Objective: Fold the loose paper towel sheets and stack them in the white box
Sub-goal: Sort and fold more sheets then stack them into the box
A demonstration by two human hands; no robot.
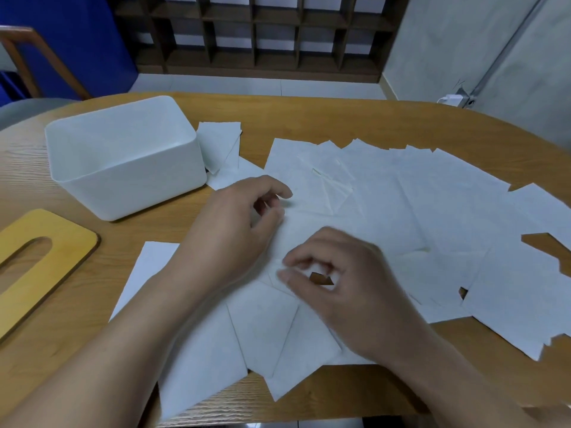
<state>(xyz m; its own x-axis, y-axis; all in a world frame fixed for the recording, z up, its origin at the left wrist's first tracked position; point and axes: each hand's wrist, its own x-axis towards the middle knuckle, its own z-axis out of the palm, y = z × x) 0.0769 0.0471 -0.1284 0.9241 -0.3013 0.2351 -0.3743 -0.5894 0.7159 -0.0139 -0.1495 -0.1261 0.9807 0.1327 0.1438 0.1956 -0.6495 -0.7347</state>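
Loose paper towel sheets (386, 211): thin, white, faintly creased squares and rectangles, spread overlapping across the middle and right of the worktop (309, 115), several corners jutting past one another; a few folded sheets (221, 146) lie in a small pile just beside the right wall of the box

White box (123, 156): matte plastic, rectangular with rounded corners, open top, standing upright at the left rear of the worktop; its inside is not readable from this angle

Left hand (234, 223): over the near-left part of the sheets, fingers curled, thumb and fingertips drawn together at a sheet's edge; whether paper is actually pinched cannot be told because of blur

Right hand (346, 282): just nearer than the left, lying on the sheets, fingers bent, thumb and forefinger pinching a raised fold of one sheet; a small gap under the fingers shows the brown wood beneath

Both forearms enter from the near edge, bare

Worktop: light brown wood with visible grain, rounded far edge

Lid (40, 267): flat yellow wooden panel with rounded corners and a long oval slot, lying at the near left, apart from the box

Beyond: dark wooden lattice shelving (262, 32) against the far wall, a blue panel at left, a white plug (454, 98) at a wall socket at right
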